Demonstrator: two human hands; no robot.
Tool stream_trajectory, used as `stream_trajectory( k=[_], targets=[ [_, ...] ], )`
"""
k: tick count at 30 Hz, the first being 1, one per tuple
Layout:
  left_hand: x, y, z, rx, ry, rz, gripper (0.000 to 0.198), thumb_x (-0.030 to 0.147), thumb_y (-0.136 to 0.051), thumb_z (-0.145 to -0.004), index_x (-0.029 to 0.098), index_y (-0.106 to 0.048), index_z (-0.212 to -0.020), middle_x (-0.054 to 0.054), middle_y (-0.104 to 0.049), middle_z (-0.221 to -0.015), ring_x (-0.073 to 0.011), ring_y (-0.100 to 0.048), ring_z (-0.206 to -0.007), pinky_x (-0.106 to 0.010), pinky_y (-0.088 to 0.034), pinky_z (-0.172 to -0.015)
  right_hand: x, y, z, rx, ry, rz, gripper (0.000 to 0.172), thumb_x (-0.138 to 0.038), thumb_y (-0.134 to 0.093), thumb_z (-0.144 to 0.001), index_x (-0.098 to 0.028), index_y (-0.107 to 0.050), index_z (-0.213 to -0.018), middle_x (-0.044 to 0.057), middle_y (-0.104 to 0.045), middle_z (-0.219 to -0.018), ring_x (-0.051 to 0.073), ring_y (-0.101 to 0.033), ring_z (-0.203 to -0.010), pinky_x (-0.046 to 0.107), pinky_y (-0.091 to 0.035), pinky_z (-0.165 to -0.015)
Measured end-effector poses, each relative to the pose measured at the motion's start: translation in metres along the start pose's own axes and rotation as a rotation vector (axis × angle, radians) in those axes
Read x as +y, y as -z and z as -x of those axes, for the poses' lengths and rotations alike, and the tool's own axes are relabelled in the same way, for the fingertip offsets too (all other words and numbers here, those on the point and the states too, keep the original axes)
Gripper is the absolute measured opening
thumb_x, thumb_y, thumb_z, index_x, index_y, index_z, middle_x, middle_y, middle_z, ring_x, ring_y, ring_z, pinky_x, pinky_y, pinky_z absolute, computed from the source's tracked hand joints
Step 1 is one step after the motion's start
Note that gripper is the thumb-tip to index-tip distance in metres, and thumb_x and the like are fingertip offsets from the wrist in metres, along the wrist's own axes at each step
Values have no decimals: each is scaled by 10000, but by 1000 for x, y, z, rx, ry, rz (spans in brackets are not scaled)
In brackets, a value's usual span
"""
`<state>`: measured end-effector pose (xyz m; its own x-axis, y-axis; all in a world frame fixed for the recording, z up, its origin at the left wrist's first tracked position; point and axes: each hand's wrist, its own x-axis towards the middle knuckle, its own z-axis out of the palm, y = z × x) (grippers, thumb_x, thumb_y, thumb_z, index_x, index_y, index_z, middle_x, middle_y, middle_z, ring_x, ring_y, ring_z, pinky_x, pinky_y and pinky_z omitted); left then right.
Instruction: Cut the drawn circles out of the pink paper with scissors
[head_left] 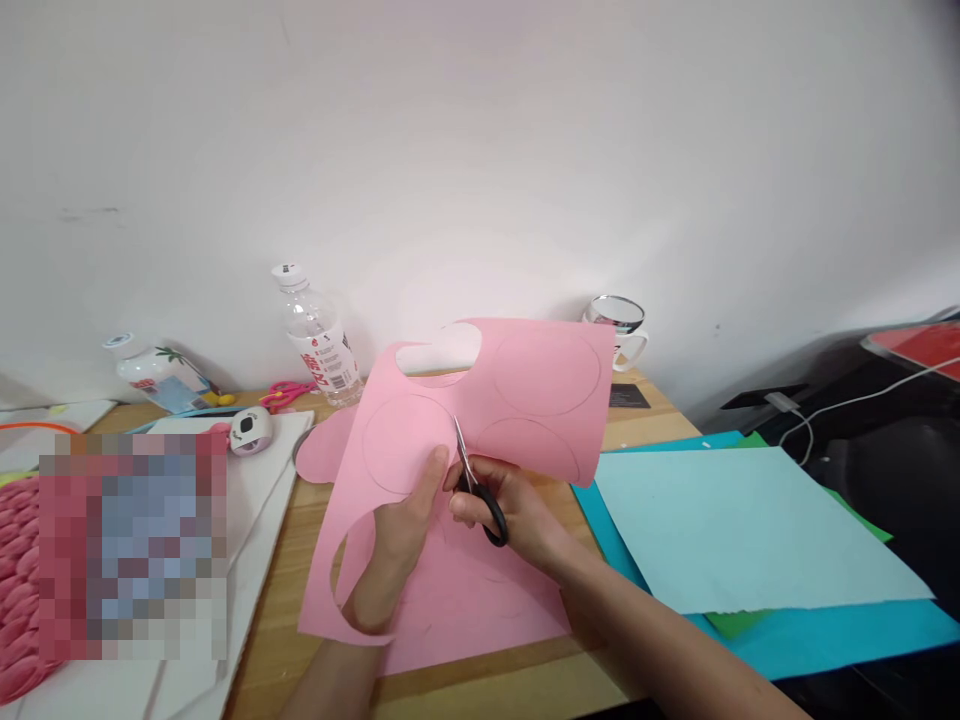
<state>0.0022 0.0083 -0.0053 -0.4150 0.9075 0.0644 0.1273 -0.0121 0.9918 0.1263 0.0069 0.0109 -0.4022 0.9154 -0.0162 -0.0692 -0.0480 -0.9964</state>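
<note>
Matt paper [486,402], shiny metal scissors [465,462]

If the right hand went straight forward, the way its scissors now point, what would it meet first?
Most likely the raised pink sheet: the scissors in the right hand point across it, their tip over the paper in view. I cannot tell whether the blades touch it already.

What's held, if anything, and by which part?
Right hand: black-handled scissors, by the handles. Left hand: pink paper sheet, thumb over a drawn circle's edge.
</note>
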Motion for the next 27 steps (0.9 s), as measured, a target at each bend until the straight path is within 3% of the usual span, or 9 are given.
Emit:
stream_trajectory(
  k=[8,15,27],
  targets=[
    [-4,-2,0,26,-77,-85,405,400,-692,-628,194,-626,-970,-70,-668,-1027,-249,-553,-1091,-384,-397,-991,1,7,0,-56,52,11,434,-535,-703,-611,-187,-455,-689,-40,-375,-629,95,-328,-571,240,-274,-535],
    [-1,-1,2,9,-33,-80,342,434,-689,-615,184,-625,-841,-86,-666,-982,-252,-592,-1000,-410,-394,-983,2,7,-1,-54,68,24,427,-545,-682,-627,-191,-454,-695,-43,-348,-621,99,-315,-568,245,-267,-540],
    [4,0,1,-5,-110,-137,331,464,-659,-645,179,-610,-806,-86,-659,-940,-238,-595,-974,-413,-419,-958,-11,4,1,-15,-9,3,438,-577,-686,-595,-194,-493,-682,-37,-379,-635,99,-325,-573,243,-278,-542]
  ],
)
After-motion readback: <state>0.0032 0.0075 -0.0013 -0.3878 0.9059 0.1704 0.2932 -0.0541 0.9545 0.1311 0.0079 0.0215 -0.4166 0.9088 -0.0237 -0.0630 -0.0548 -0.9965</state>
